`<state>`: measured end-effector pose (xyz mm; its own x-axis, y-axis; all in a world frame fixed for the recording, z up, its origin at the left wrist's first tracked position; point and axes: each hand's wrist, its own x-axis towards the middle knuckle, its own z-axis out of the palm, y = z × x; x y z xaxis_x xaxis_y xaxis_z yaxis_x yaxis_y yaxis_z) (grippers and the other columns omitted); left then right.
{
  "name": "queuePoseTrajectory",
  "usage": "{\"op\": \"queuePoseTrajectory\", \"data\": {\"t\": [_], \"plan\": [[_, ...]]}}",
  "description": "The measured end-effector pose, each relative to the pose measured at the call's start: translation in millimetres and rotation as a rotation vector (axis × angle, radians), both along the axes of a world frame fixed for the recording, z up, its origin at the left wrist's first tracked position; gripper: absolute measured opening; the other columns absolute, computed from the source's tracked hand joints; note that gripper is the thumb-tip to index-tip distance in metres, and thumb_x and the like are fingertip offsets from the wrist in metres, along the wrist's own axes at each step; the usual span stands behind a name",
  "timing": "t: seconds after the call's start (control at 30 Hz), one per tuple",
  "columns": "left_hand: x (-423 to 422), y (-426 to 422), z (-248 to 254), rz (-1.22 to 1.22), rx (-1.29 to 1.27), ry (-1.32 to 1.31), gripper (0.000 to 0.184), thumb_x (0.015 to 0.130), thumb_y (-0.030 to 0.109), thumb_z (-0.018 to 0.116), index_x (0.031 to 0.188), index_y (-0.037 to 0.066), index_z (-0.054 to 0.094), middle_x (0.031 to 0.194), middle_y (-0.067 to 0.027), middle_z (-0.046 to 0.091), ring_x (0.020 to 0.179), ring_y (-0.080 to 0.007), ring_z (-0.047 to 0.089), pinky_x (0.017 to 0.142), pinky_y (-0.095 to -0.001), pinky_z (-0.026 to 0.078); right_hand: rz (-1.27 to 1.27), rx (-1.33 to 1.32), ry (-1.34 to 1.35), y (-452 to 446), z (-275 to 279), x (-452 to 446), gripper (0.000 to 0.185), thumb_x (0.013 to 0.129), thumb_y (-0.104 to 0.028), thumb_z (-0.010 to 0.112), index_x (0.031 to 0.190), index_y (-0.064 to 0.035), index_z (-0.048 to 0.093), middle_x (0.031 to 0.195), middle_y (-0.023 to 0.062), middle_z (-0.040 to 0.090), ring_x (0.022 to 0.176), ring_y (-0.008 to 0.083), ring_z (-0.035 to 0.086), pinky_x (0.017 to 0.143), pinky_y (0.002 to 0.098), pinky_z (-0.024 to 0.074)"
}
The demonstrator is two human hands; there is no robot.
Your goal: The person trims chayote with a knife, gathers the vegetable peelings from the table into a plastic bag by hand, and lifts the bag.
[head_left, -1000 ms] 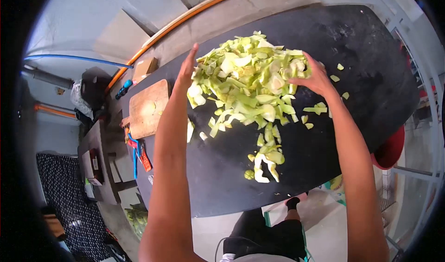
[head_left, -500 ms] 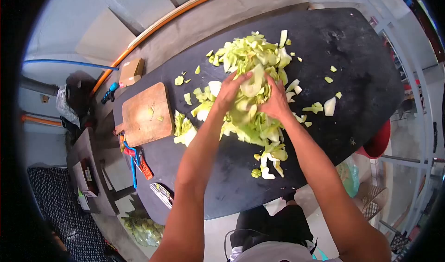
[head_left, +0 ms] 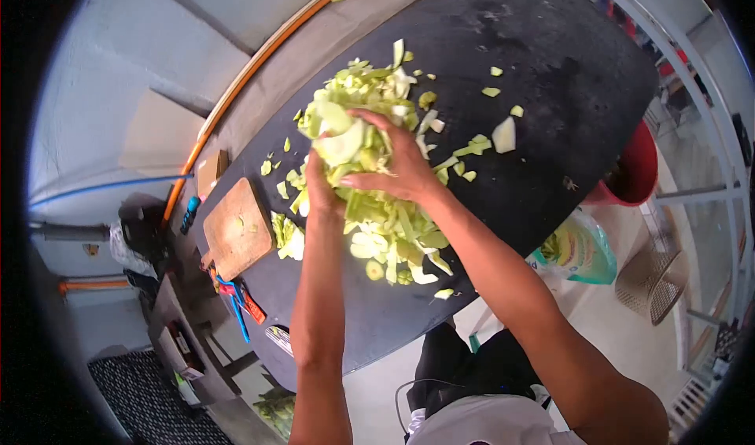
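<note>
A heap of pale green vegetable peels and slices (head_left: pixel 385 228) lies on the dark table (head_left: pixel 543 185). Above the heap my left hand (head_left: pixel 321 187) and my right hand (head_left: pixel 399 162) face each other with a bunch of pieces (head_left: pixel 342 138) pressed between them. The left palm supports the bunch from its near left side; some of its fingers are hidden behind the pieces. My right hand curves round the right side, thumb towards the left hand. Loose pieces surround the heap, and a large pale one (head_left: pixel 504 136) lies to its right.
On the table's left side are a wooden cutting board (head_left: pixel 237 228), blue-handled tool (head_left: pixel 238 315) and a knife blade (head_left: pixel 278 338). A red bucket (head_left: pixel 635 169), a plastic bag (head_left: pixel 578 248) and a woven basket (head_left: pixel 651 286) stand beyond the table's right edge.
From far apart around the heap, my hands came together and lifted a bunch, now further left in view. The pile is less spread out, and the camera view has turned.
</note>
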<state>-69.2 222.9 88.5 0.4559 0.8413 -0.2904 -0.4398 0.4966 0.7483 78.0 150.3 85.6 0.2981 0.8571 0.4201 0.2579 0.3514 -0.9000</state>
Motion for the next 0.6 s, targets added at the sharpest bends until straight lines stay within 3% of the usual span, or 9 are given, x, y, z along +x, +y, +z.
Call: {"op": "queuePoseTrajectory", "data": {"t": [0.07, 0.13, 0.27, 0.33, 0.4, 0.53, 0.6], "plan": [[5, -16, 19, 0.058, 0.124, 0.070, 0.057, 0.100, 0.046, 0.051, 0.139, 0.005, 0.053, 0.130, -0.0121, 0.064, 0.116, -0.0275, 0.064, 0.101, -0.0424, 0.052, 0.005, 0.006, -0.041, -12, 17, 8, 0.093, 0.063, -0.040, 0.092, 0.142, -0.0133, 0.052, 0.139, 0.0141, 0.059, 0.130, 0.0326, 0.055, 0.112, 0.0425, 0.0400], [10, -34, 29, 0.050, 0.090, -0.029, 0.056, 0.100, 0.045, 0.052, 0.139, 0.004, 0.053, 0.131, -0.0121, 0.064, 0.117, -0.0277, 0.064, 0.101, -0.0425, 0.052, 0.060, -0.024, -0.041, -32, 41, 20, 0.092, 0.062, -0.041, 0.091, 0.142, -0.0146, 0.052, 0.139, 0.0150, 0.059, 0.130, 0.0338, 0.055, 0.112, 0.0430, 0.0404], [35, -77, 53, 0.029, 0.199, -0.033, 0.054, 0.102, 0.044, 0.049, 0.140, 0.005, 0.051, 0.130, -0.0133, 0.064, 0.116, -0.0272, 0.064, 0.099, -0.0424, 0.053, -0.047, 0.014, -0.135, -76, 66, 49, 0.094, 0.058, -0.042, 0.091, 0.140, -0.0172, 0.053, 0.134, 0.0148, 0.062, 0.124, 0.0379, 0.058, 0.107, 0.0466, 0.0430], [63, -116, 69, 0.021, 0.100, -0.132, 0.055, 0.103, 0.045, 0.047, 0.141, 0.005, 0.050, 0.132, -0.0135, 0.062, 0.116, -0.0273, 0.064, 0.099, -0.0420, 0.053, -0.062, -0.025, -0.159, -112, 81, 70, 0.093, 0.057, -0.043, 0.091, 0.139, -0.0175, 0.054, 0.133, 0.0145, 0.062, 0.120, 0.0404, 0.057, 0.106, 0.0477, 0.0433], [87, -151, 62, -0.019, 0.157, -0.090, 0.058, 0.103, 0.047, 0.045, 0.143, 0.004, 0.048, 0.134, -0.0141, 0.061, 0.119, -0.0282, 0.062, 0.103, -0.0435, 0.051, -0.138, -0.017, -0.242, -155, 88, 95, 0.094, 0.057, -0.043, 0.091, 0.139, -0.0161, 0.053, 0.132, 0.0150, 0.063, 0.119, 0.0398, 0.058, 0.105, 0.0483, 0.0441], [146, -255, 25, 0.122, -0.009, -0.015, 0.059, 0.102, 0.048, 0.047, 0.143, 0.005, 0.048, 0.134, -0.0123, 0.061, 0.119, -0.0277, 0.062, 0.102, -0.0440, 0.051, -0.192, -0.202, -0.320, -258, 84, 147, 0.095, 0.056, -0.041, 0.092, 0.140, -0.0212, 0.051, 0.125, 0.0197, 0.062, 0.113, 0.0414, 0.059, 0.102, 0.0495, 0.0456], [173, -304, -2, 0.028, -0.121, -0.040, 0.057, 0.102, 0.047, 0.048, 0.142, 0.007, 0.049, 0.132, -0.0115, 0.061, 0.117, -0.0282, 0.062, 0.100, -0.0442, 0.052, -0.234, -0.345, -0.325, -312, 74, 170, 0.093, 0.058, -0.045, 0.091, 0.140, -0.0228, 0.053, 0.128, 0.0221, 0.059, 0.116, 0.0411, 0.059, 0.102, 0.0502, 0.0453]]}}
